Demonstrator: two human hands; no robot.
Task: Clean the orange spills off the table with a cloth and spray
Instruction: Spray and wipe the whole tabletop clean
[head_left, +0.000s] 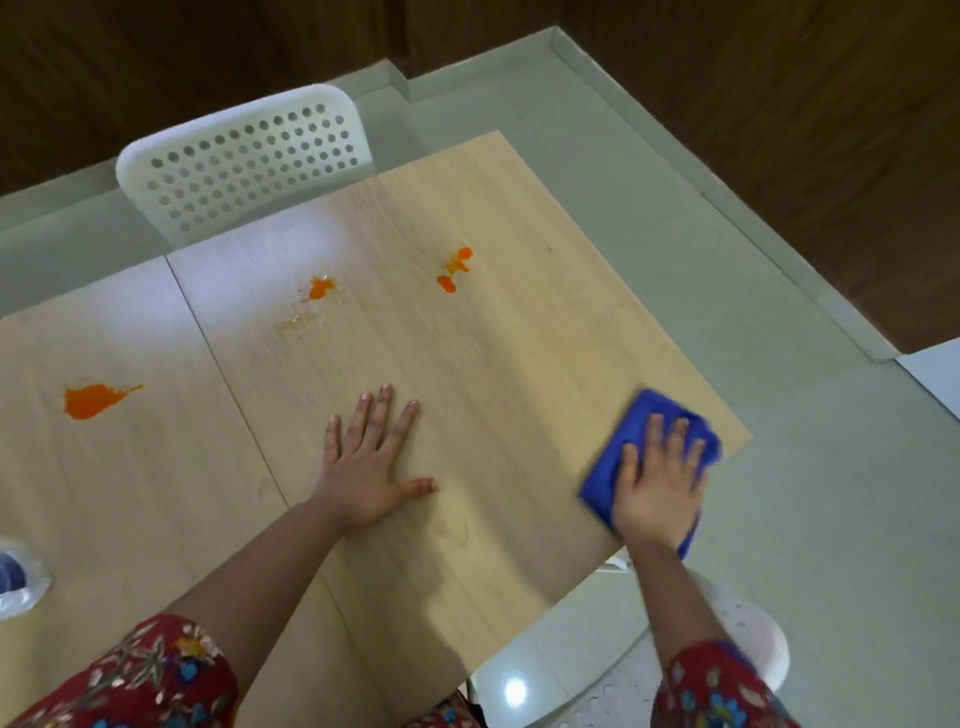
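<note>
A light wooden table (493, 353) carries three orange spills: a large splash (93, 401) at the left, a small smeared blot (320, 288) in the middle with a wet patch below it, and a cluster of drops (455, 269) further right. My right hand (657, 483) lies flat with spread fingers on a folded blue cloth (644, 421) at the table's right edge. My left hand (371, 462) rests flat on the bare wood, fingers spread, holding nothing. A spray bottle's top (15, 577) may be the clear object at the left edge; I cannot tell.
A white perforated chair back (244, 156) stands against the table's far side. Another white chair (748, 644) sits under the table's near right corner. Grey floor surrounds the table, with dark wooden wall beyond. A seam (228, 384) divides two tabletops.
</note>
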